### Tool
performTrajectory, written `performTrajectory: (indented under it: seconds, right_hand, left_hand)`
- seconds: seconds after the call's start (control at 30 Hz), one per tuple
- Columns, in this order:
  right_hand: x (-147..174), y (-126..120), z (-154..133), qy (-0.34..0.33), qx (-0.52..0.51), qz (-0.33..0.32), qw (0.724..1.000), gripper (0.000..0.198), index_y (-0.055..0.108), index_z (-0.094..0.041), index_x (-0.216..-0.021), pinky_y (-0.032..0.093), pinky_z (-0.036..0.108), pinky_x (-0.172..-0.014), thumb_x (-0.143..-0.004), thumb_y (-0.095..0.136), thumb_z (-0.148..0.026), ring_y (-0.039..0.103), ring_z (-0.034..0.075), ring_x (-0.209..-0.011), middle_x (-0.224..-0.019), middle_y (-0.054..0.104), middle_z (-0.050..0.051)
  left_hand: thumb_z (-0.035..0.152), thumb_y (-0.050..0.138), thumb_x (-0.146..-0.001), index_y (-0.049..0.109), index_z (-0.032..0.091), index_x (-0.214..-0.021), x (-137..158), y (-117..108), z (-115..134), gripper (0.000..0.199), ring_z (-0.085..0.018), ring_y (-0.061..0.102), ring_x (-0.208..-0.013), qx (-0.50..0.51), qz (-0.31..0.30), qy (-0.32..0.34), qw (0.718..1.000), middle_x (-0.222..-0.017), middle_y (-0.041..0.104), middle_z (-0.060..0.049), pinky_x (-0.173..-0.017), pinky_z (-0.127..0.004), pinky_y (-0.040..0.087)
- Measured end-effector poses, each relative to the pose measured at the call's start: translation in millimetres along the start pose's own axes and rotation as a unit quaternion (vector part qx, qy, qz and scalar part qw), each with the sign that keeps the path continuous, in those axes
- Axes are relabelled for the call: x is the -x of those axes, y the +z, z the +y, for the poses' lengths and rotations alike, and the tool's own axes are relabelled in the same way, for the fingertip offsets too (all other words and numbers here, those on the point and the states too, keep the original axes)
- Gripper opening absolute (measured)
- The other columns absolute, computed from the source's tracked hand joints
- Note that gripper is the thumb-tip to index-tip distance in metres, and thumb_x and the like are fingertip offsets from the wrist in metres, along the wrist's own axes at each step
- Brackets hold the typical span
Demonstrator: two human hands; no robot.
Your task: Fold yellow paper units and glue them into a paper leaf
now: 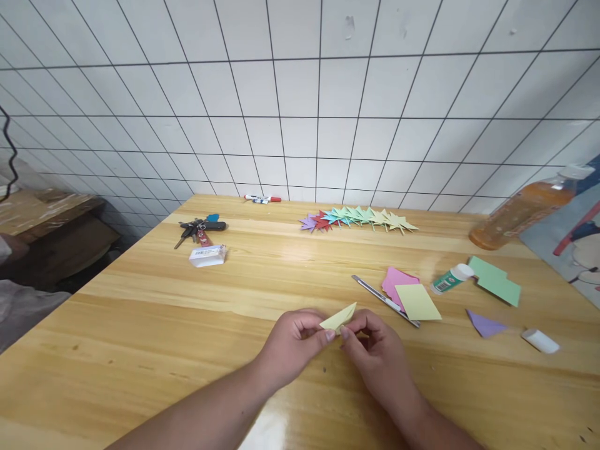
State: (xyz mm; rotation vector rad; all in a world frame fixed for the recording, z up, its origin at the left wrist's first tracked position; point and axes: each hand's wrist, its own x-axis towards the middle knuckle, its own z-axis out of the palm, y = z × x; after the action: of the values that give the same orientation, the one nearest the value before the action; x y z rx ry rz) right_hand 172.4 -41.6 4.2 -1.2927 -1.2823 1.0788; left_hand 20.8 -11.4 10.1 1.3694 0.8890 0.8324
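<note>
Between my two hands is a small folded piece of pale yellow paper (338, 317), held above the table near its front. My left hand (295, 344) pinches its left end between thumb and fingers. The thumb and fingers of my right hand (377, 353) close on its lower right part, so both thumbs almost meet. To the right of my hands lie a square yellow sheet (418, 302), pink paper (396, 284) partly under it, and a slim silver craft knife (382, 299) whose lower part the sheets partly cover.
A glue stick (450, 279), green sheets (499, 284), a folded purple paper (485, 324) and a white eraser (540, 340) lie right. Colourful folded paper stars (359, 217), markers (262, 199) and a bottle (522, 209) are farther back. Keys (200, 229) and a small box (207, 255) lie left.
</note>
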Motion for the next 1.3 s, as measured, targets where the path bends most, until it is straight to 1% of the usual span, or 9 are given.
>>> performTrajectory:
  seconds: [0.1, 0.23, 0.53, 0.7, 0.8, 0.9, 1.07, 1.17, 1.3]
  right_hand:
    - [0.2, -0.6, 1.8, 0.014, -0.002, 0.003, 1.000, 0.021, 0.051, -0.019, -0.064, 0.041, 0.024, -0.052, -0.077, 0.059, -0.034, 0.047, 0.013, -0.058, -0.064, 0.052, 0.000]
    - [0.1, -0.8, 2.7, 0.023, 0.011, 0.009, 1.000, 0.023, 0.050, -0.019, -0.063, 0.040, 0.024, -0.050, -0.076, 0.060, -0.035, 0.044, 0.012, -0.054, -0.060, 0.050, -0.002]
    - [-1.4, 1.3, 0.2, 0.067, 0.012, 0.020, 0.997, 0.024, 0.048, -0.020, -0.060, 0.040, 0.024, -0.049, -0.073, 0.060, -0.036, 0.046, 0.012, -0.051, -0.056, 0.047, -0.003]
    - [-3.2, 0.6, -1.4, 0.065, 0.024, 0.018, 0.997, 0.023, 0.048, -0.020, -0.059, 0.036, 0.023, -0.047, -0.072, 0.059, -0.035, 0.044, 0.012, -0.049, -0.053, 0.046, -0.004]
    - [-3.6, 0.0, -1.6, 0.068, 0.030, 0.014, 0.997, 0.022, 0.048, -0.019, -0.059, 0.033, 0.022, -0.046, -0.072, 0.059, -0.034, 0.042, 0.011, -0.048, -0.052, 0.045, -0.004]
    - [-3.0, 0.2, -1.0, 0.070, 0.035, 0.014, 0.997, 0.022, 0.048, -0.019, -0.059, 0.031, 0.022, -0.045, -0.072, 0.059, -0.034, 0.040, 0.011, -0.048, -0.052, 0.044, -0.005]
    - [-1.8, 0.4, -0.2, 0.064, 0.043, 0.032, 0.997, 0.022, 0.046, -0.020, -0.059, 0.031, 0.022, -0.045, -0.072, 0.059, -0.033, 0.038, 0.010, -0.047, -0.051, 0.042, -0.005]
    - [-2.0, 0.3, -0.3, 0.065, 0.044, 0.035, 0.996, 0.023, 0.046, -0.020, -0.058, 0.032, 0.022, -0.046, -0.071, 0.059, -0.034, 0.039, 0.011, -0.047, -0.051, 0.043, -0.005]
    - [-2.4, 1.1, 0.1, 0.067, 0.032, 0.036, 0.997, 0.024, 0.045, -0.020, -0.057, 0.030, 0.022, -0.044, -0.070, 0.059, -0.034, 0.037, 0.010, -0.046, -0.049, 0.041, -0.006]
  left_hand:
    - [0.033, 0.060, -0.078, 0.070, 0.013, -0.069, 0.8, -2.6, -0.7, 0.024, -0.016, 0.052, -0.071, 0.014, -0.020, 0.001, 1.000, -0.071, 0.060, -0.004, -0.065, -0.024, 0.038]
    - [0.034, 0.061, -0.077, 0.072, 0.013, -0.074, 1.3, -4.8, -0.8, 0.025, -0.018, 0.055, -0.074, 0.025, -0.031, -0.006, 0.999, -0.072, 0.061, -0.005, -0.067, -0.025, 0.039]
    - [0.037, 0.060, -0.076, 0.067, 0.013, -0.062, 0.6, 0.5, 0.5, 0.029, -0.014, 0.048, -0.062, -0.029, 0.004, -0.022, 0.999, -0.063, 0.056, -0.003, -0.058, -0.023, 0.036]
    - [0.042, 0.059, -0.076, 0.068, 0.013, -0.066, 1.1, -2.9, -0.2, 0.033, -0.015, 0.050, -0.066, 0.003, -0.007, -0.046, 0.999, -0.069, 0.059, -0.004, -0.061, -0.023, 0.037]
    - [0.045, 0.059, -0.074, 0.067, 0.012, -0.066, 0.8, -4.4, -1.2, 0.035, -0.014, 0.049, -0.063, 0.002, 0.002, -0.074, 0.997, -0.064, 0.058, -0.002, -0.059, -0.023, 0.036]
    - [0.045, 0.059, -0.074, 0.067, 0.012, -0.065, 0.5, -2.7, -2.0, 0.036, -0.013, 0.047, -0.058, -0.015, 0.018, -0.085, 0.996, -0.059, 0.055, 0.000, -0.056, -0.022, 0.035]
    - [0.040, 0.057, -0.076, 0.069, 0.012, -0.067, 1.1, 2.5, -2.3, 0.032, -0.014, 0.048, -0.059, -0.064, 0.040, -0.073, 0.994, -0.061, 0.058, -0.002, -0.056, -0.022, 0.035]
    - [0.040, 0.059, -0.074, 0.070, 0.013, -0.068, 0.9, 2.9, -2.3, 0.029, -0.015, 0.051, -0.061, -0.052, 0.026, -0.052, 0.997, -0.063, 0.061, -0.002, -0.056, -0.022, 0.036]
    - [0.040, 0.062, -0.072, 0.070, 0.014, -0.063, -0.3, 2.1, -3.7, 0.029, -0.015, 0.050, -0.060, -0.043, 0.019, -0.038, 0.998, -0.059, 0.059, -0.002, -0.055, -0.021, 0.036]
